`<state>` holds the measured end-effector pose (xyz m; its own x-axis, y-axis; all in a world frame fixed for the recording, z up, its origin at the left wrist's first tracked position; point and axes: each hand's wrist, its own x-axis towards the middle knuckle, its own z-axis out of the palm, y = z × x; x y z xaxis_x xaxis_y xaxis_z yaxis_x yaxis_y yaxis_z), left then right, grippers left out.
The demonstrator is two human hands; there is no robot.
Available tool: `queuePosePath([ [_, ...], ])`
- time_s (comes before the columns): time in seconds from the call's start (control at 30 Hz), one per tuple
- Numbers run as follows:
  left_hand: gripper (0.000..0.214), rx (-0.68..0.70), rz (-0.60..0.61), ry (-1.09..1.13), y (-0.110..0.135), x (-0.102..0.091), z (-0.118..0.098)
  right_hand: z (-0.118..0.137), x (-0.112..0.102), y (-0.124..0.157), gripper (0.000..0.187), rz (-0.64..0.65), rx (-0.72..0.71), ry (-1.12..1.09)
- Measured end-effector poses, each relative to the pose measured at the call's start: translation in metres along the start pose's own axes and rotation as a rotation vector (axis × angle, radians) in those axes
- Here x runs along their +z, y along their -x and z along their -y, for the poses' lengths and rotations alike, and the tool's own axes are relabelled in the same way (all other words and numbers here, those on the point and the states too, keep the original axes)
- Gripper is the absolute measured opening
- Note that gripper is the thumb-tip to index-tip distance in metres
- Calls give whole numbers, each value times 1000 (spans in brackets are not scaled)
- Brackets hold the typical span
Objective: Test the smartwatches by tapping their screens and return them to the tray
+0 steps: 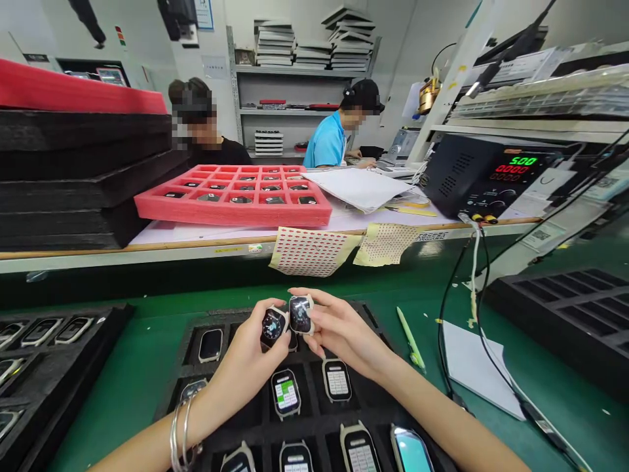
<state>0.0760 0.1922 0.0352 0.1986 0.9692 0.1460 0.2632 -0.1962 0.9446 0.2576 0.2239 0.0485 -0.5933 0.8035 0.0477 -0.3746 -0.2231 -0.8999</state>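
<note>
My left hand [263, 341] grips a smartwatch [274, 326] with a lit round dial face, its thumb and fingers on the case edges. Close beside it, my right hand [337, 324] pinches a second smartwatch [300, 314] whose dark screen shows a dial pattern. Neither watch has a strap. Both hands are over a black foam tray [255, 419] with watch bodies in its compartments. A watch with a green and white screen [285, 394] lies below my hands, and one with a white grid screen [337, 381] to its right. My left forearm hides part of the tray.
Another black tray of watches [63, 367] lies at left. A green pen [411, 339], white paper [481, 373] and cables are to the right. Behind stand a red foam tray [230, 213], stacked black trays [73, 183] and a power supply [481, 177]. Two people sit beyond.
</note>
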Motion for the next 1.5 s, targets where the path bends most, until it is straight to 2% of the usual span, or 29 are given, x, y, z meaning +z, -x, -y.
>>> queuePosePath([
  [0.23,35,-23,-41,-57,-2,-3,7,1,-9,5,39,23,-24,70],
  [0.6,33,-69,13,-19,3,-5,5,0,-9,3,37,-41,-18,182],
  [0.77,25,-35,57,-14,5,-7,2,0,-10,4,39,-27,22,189],
  [0.9,30,0,86,2,10,-7,-1,-2,-8,4,43,10,18,171],
  [1.07,30,26,124,-1,10,-5,-2,-2,-7,5,38,17,26,159],
  [1.23,32,52,123,-19,8,-6,-2,-1,-7,7,43,39,5,144],
  [1.5,31,78,98,-32,10,-5,-3,-2,-6,8,38,52,-8,124],
])
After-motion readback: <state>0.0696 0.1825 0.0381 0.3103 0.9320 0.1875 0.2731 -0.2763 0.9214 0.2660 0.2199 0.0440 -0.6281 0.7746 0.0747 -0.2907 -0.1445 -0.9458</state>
